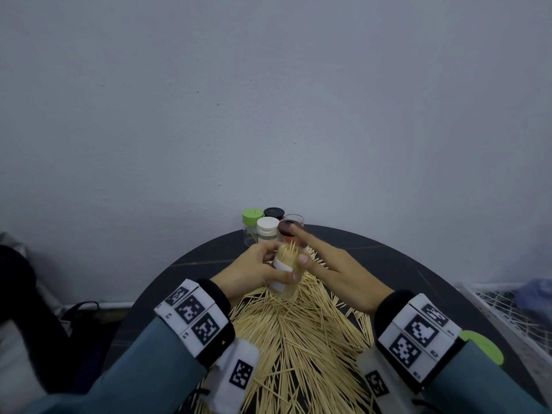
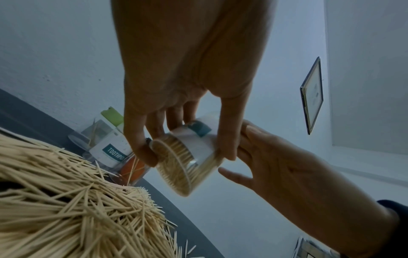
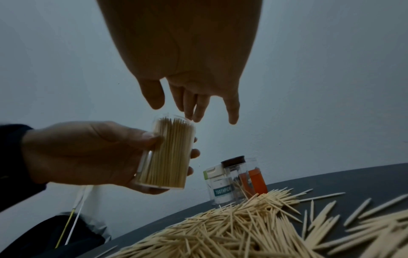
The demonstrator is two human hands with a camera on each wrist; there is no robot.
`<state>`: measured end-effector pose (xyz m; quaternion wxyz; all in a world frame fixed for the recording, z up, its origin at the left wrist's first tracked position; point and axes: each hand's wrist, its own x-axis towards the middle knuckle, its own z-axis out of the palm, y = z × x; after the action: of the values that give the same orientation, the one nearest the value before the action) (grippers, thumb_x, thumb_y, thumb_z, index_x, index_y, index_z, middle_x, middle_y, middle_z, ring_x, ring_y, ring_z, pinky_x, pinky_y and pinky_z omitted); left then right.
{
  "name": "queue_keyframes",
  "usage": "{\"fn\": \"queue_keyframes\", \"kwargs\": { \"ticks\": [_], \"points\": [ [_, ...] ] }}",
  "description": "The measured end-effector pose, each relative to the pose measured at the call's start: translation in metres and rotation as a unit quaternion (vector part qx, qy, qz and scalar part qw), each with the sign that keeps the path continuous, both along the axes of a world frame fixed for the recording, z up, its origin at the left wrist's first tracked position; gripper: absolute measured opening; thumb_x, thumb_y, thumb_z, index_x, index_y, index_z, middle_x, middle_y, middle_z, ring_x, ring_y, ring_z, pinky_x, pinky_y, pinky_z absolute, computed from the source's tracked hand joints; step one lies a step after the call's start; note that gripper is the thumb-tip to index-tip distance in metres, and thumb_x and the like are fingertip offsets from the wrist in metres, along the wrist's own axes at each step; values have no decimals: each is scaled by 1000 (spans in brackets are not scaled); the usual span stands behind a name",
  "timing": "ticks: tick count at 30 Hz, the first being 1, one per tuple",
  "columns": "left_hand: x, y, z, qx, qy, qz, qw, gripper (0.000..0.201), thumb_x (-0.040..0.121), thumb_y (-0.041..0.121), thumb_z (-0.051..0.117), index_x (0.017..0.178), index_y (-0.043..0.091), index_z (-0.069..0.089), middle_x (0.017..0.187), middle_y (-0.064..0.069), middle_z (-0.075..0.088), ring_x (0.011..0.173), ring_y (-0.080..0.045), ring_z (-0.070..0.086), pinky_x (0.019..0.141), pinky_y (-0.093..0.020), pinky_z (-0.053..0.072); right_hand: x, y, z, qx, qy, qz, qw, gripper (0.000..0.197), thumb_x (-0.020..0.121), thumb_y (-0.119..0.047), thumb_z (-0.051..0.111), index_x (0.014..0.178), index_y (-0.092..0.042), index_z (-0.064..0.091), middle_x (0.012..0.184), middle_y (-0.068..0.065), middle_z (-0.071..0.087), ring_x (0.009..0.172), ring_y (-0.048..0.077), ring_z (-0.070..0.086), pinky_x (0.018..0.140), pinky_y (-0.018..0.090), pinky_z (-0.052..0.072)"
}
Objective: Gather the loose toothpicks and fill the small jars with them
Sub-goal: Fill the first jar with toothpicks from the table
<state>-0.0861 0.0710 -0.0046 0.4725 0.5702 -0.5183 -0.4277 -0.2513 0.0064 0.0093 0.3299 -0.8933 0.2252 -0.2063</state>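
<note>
My left hand (image 1: 263,264) grips a clear jar (image 1: 285,271) with a white label, packed full of upright toothpicks and lidless, tilted a little above the pile. In the left wrist view my fingers (image 2: 154,129) and thumb curl round the jar (image 2: 189,157). My right hand (image 1: 312,253) is open, its fingers straight, with the fingertips (image 3: 194,113) at the top of the jar (image 3: 170,153), by the toothpick tips. A big heap of loose toothpicks (image 1: 298,339) covers the dark round table (image 1: 388,264) below both hands.
Several small jars stand at the table's far edge: green lid (image 1: 252,215), black lid (image 1: 274,213), white lid (image 1: 268,224), brown lid (image 1: 288,227), and an uncapped one with an orange label (image 3: 256,179). A loose green lid (image 1: 484,346) lies right. A wire basket (image 1: 507,300) stands beyond the table.
</note>
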Motion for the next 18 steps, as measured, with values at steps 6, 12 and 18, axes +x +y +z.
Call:
{"fn": "queue_keyframes", "kwargs": {
  "ticks": [6, 12, 18],
  "points": [
    [1, 1, 0, 1, -3, 11, 1000, 49, 75, 6, 73, 115, 26, 55, 110, -3, 66, 103, -16, 63, 76, -28, 53, 1, 1, -3, -22, 28, 4, 999, 51, 98, -33, 38, 146, -26, 25, 153, -13, 22, 136, -5, 18, 113, 21, 16],
    [-1, 2, 1, 1, -6, 5, 1000, 48, 74, 12, 74, 113, 30, 53, 108, 2, 65, 101, -12, 62, 71, -24, 52, -1, 0, -5, -39, 62, 28, 997, 52, 96, -37, 38, 146, -30, 24, 154, -17, 15, 139, -4, 13, 119, 36, 13],
    [-5, 2, 3, 12, -11, 2, 1000, 44, 76, 4, 72, 113, 21, 56, 107, -3, 66, 99, -16, 63, 75, -27, 54, -13, -1, -7, -15, 23, 1, 1000, 55, 93, -43, 39, 145, -32, 24, 152, -18, 23, 138, -2, 23, 115, 39, 24]
  ]
}}
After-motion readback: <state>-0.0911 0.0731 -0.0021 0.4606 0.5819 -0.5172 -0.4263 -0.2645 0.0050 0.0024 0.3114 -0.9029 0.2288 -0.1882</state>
